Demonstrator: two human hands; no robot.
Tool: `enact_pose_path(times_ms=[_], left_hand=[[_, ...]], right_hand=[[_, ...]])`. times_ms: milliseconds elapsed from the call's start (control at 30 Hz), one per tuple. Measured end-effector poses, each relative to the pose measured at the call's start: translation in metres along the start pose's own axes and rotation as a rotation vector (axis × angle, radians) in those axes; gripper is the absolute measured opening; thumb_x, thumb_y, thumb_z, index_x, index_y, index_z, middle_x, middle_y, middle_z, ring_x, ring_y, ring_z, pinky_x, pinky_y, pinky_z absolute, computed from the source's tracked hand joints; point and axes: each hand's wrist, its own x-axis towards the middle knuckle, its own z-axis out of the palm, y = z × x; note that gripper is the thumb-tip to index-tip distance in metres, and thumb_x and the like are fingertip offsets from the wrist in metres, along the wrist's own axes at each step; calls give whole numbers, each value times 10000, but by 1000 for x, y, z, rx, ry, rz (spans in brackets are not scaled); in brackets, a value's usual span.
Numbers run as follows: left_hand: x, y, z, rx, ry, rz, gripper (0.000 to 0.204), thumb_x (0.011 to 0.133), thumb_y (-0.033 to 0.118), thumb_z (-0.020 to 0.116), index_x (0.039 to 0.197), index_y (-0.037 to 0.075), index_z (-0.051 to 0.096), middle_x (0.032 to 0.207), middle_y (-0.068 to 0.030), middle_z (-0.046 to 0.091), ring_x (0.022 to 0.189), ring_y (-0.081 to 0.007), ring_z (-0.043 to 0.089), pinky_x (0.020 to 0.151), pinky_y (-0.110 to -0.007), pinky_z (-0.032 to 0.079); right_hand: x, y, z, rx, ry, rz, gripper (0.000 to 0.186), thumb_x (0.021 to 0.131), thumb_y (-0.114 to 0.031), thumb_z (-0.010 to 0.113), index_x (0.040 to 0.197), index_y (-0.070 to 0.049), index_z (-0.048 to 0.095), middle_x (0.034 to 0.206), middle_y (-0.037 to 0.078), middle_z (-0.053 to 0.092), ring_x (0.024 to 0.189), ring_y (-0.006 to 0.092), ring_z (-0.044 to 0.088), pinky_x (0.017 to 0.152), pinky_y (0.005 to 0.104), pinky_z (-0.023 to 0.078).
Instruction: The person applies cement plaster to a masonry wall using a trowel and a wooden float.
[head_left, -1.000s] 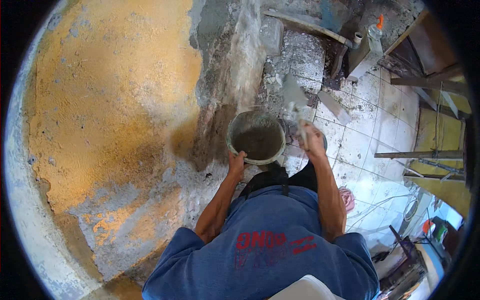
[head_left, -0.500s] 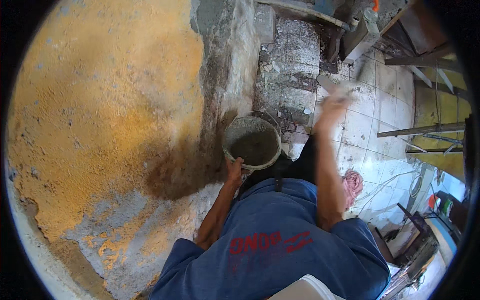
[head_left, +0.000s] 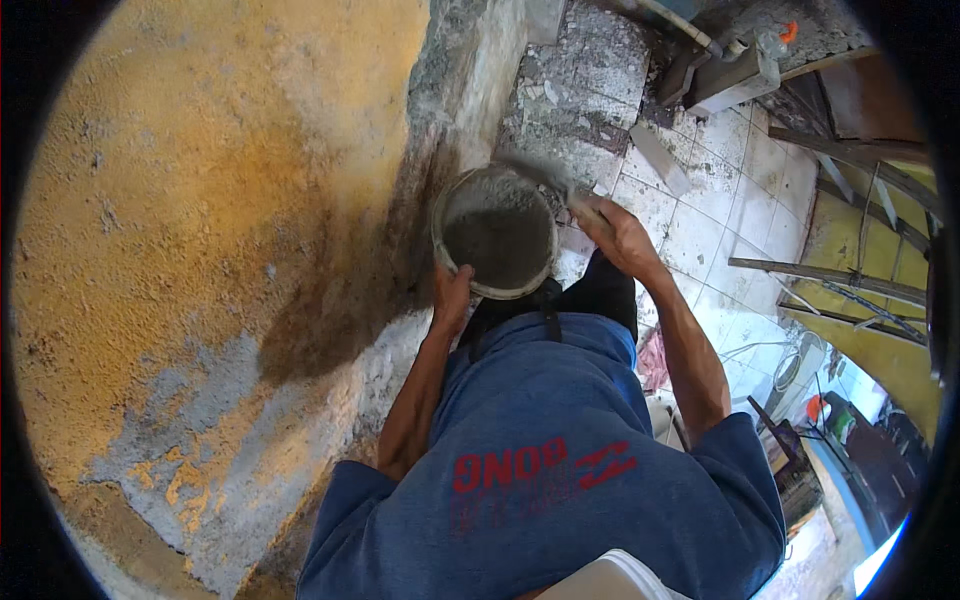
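Note:
A round bucket [head_left: 514,294] sits in front of my body, its rim crusted grey. Inside is dark grey mortar [head_left: 497,238], paler and grainy toward the far side. My left hand [head_left: 453,296] grips the near-left rim, thumb over the edge. On the other side, my right hand [head_left: 622,242] is closed round the handle of a trowel [head_left: 582,203]. The trowel's blade is smeared by motion above the bucket's far-right rim; I cannot tell whether it touches the mortar.
To the left rises a wall [head_left: 190,200] with worn yellow paint and bare grey patches. Rubble [head_left: 560,110] lies along its foot. A flat grey strip [head_left: 660,160] rests on white floor tiles [head_left: 720,200]. Wooden bars [head_left: 830,278] stand right; a pink cloth [head_left: 654,360] lies near my leg.
My right hand has swung left and nearer, bringing the trowel from over the tiles to the bucket's rim. My left hand keeps its grip on the bucket. The view has shifted slightly.

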Motion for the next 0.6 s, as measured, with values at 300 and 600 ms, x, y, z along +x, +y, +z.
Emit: enact_pose_path(times_ms=[300, 600], left_hand=[[-4, 52, 66, 214, -76, 143, 754, 936, 160, 613, 1588, 23, 261, 1432, -201, 511, 1227, -289, 559, 1036, -395, 439], [-33, 94, 145, 212, -62, 234, 699, 927, 147, 619, 1535, -29, 323, 1336, -151, 539, 1086, -210, 556, 930, -339, 470]], right_hand=[[-2, 1, 34, -499, 39, 37, 311, 938, -231, 626, 1133, 6, 576, 1001, 255, 660, 802, 462, 706, 654, 521, 601], [-29, -10, 3, -204, 34, 85, 358, 953, -224, 630, 1201, 32, 604, 1044, 273, 676, 915, 469, 691, 773, 517, 580]])
